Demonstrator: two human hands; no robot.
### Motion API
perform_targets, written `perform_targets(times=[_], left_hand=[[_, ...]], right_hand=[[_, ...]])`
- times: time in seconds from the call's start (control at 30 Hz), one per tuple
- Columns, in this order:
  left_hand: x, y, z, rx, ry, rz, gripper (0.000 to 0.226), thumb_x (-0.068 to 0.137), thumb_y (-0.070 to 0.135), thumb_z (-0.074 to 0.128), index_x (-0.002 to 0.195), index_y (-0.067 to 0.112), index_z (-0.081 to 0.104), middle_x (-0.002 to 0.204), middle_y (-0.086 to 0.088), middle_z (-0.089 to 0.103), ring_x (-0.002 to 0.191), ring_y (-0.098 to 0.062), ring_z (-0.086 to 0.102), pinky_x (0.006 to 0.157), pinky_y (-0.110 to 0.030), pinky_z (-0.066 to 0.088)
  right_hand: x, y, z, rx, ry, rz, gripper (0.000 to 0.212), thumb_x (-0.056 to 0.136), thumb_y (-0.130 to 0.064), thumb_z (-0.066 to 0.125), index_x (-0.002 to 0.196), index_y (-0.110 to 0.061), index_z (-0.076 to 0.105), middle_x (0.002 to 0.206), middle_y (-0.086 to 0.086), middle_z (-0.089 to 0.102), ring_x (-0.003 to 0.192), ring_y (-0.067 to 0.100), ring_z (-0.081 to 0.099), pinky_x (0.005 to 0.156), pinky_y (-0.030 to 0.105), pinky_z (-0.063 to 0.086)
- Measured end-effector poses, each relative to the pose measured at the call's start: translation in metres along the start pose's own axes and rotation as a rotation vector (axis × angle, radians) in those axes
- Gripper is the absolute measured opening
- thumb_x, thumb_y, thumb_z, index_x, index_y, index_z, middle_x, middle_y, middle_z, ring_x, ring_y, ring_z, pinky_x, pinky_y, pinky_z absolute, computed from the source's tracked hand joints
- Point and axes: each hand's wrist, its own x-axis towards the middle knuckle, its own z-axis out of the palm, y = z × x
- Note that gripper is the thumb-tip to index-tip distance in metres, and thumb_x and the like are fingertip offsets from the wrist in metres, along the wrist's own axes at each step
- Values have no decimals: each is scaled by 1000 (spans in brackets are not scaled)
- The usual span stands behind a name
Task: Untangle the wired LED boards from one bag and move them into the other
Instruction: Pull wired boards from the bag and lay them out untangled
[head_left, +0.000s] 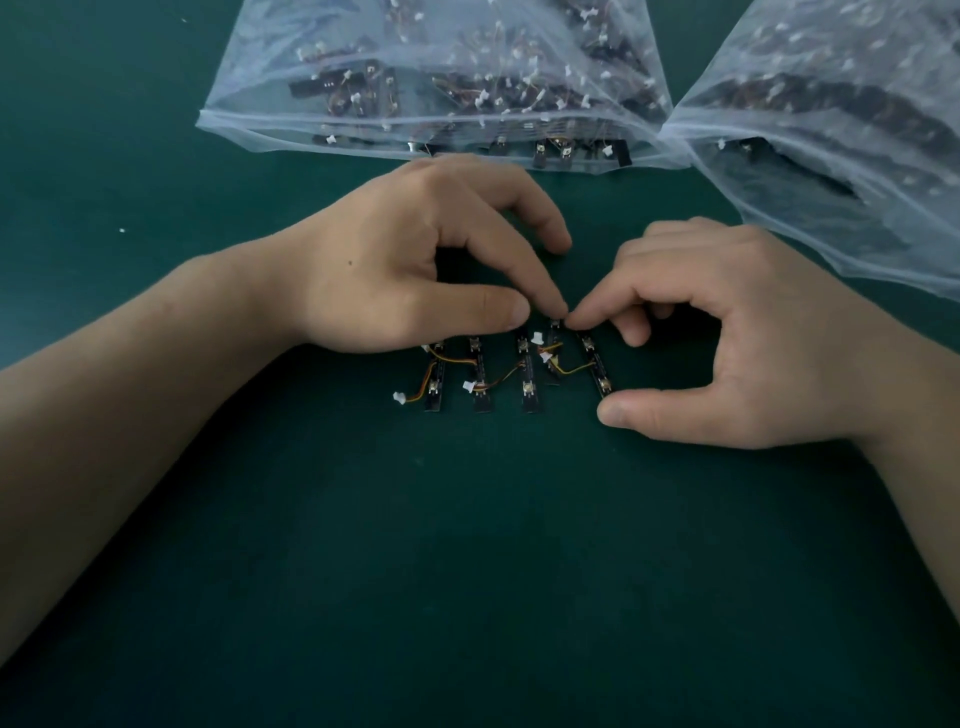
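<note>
Five narrow black LED boards (529, 387) w/ orange wires and small white plugs lay in a row on the dark green table (467, 571), just in front of you, btw. your hands. Your right hand (727, 338) held the rightmost board (596, 364) by its two ends, thumb at the near end and index tip at the far end. Your left hand (415, 260) was curled, its index tip on the far end of the 4th board (550, 378) and touching your right index; if it pinched anything, I cannot tell. Behind the row lay two clear plastic bags full of more boards: the centre bag (441, 67) and the right bag (841, 119).
</note>
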Motion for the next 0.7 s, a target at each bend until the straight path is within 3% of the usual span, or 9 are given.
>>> perform_targets(times=[0.27,0.43,0.57,0.7], left_hand=[[1,2,1,6,7,-1,20,91,36,71,106,32,82,132,3,63,100,15,50,94,-22,32],[1,1,0,-13,-7,-7,25,90,44,67,107,33,82,126,3,62,93,4,52,87,-23,34],[1,2,2,30,2,2,20,87,34,76,106,32,83,120,0,62,96,7,52,89,-19,35],[0,3,2,-17,-4,-6,19,92,38,71,105,32,82,119,1,62,96,4,54,88,-18,36]], right_hand=[[1,1,1,10,31,-2,44,73,-56,85,107,-29,75,79,-17,57,81,13,56,80,33,45],[2,0,2,24,52,14,46,72,-61,85,105,-30,75,78,-17,57,80,13,57,77,32,46],[2,-1,2,28,52,29,50,72,-65,82,108,-30,75,78,-17,57,82,13,57,77,31,46],[2,-3,2,40,64,42,54,74,-70,77,113,-34,72,80,-16,58,83,14,58,78,28,46]])
